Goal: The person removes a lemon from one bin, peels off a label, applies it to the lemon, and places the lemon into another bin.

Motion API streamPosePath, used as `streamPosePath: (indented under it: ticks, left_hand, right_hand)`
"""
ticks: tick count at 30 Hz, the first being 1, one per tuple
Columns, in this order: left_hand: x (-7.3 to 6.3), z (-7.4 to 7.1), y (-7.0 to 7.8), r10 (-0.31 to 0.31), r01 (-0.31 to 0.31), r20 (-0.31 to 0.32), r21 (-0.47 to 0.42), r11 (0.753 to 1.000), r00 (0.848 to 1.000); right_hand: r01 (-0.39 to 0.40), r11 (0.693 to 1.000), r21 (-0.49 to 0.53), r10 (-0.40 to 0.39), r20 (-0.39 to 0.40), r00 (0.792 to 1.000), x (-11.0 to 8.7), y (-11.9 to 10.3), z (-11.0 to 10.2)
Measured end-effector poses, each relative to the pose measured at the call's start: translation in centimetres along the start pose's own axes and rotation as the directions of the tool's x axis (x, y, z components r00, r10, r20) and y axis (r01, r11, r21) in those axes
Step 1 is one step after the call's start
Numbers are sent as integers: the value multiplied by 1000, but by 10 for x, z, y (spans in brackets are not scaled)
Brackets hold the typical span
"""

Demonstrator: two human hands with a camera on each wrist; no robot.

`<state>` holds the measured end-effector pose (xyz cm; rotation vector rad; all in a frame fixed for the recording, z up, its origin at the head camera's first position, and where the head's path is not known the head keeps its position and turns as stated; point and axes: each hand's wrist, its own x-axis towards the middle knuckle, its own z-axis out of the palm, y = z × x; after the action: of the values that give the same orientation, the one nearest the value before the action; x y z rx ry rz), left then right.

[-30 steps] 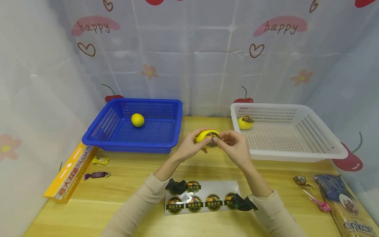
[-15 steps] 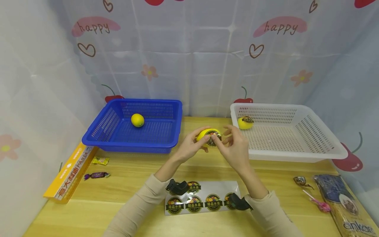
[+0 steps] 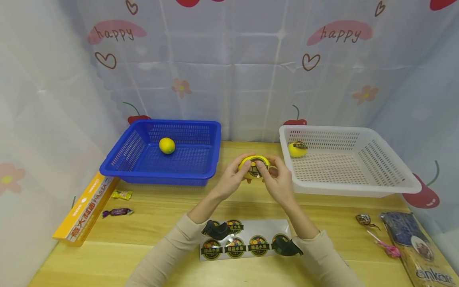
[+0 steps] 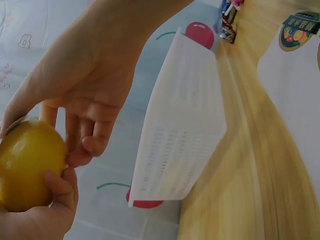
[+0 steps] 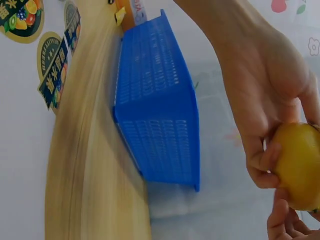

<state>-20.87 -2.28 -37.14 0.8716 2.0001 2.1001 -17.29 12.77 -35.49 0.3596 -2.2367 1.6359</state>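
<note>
Both hands hold a lemon (image 4: 30, 167) up over the table, between the two baskets. My left hand (image 3: 229, 181) grips its left side, fingers curled behind and thumb on the front. My right hand (image 3: 281, 183) grips the right side, its thumb pressing a round black-and-gold fruit sticker (image 3: 254, 172) that lies on the lemon's near face. In the right wrist view the lemon (image 5: 299, 167) shows its bare yellow back, with fingertips of both hands against it. The sticker is partly hidden by the thumbs.
A sticker sheet (image 3: 258, 229) lies below the forearms. The blue basket (image 3: 154, 174) at left holds a lemon (image 3: 167, 146); the white basket (image 3: 358, 187) at right holds a stickered lemon (image 3: 297, 150). A pasta box (image 3: 86, 211), wrapped candies (image 3: 117, 212), a lollipop (image 3: 391, 250) and a bag (image 3: 416, 247) flank them.
The right hand's fingers have closed in from beside the lemon to its right side, and its thumb has moved onto the sticker, which now lies flatter. The left hand keeps its grip.
</note>
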Motion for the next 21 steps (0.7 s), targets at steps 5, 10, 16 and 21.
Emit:
streamPosePath:
  ticks: [5, 10, 16, 21]
  left_hand:
    - [-1, 9, 1, 23, -24, -96, -9, 1000, 995]
    - [0, 16, 1, 13, -6, -178, 41, 999, 984]
    - [1, 22, 2, 57, -35, -276, 87, 996, 959]
    - [-3, 29, 19, 149, -112, -320, 132, 985, 936]
  right_hand:
    - [8, 997, 79, -4, -48, 999, -2, -2, 6]
    - [-15, 998, 68, 23, -107, 994, 0, 17, 14]
    - [30, 999, 19, -26, -168, 985, 1, 20, 24]
    - [136, 991, 7, -132, -220, 967, -1, 8, 28]
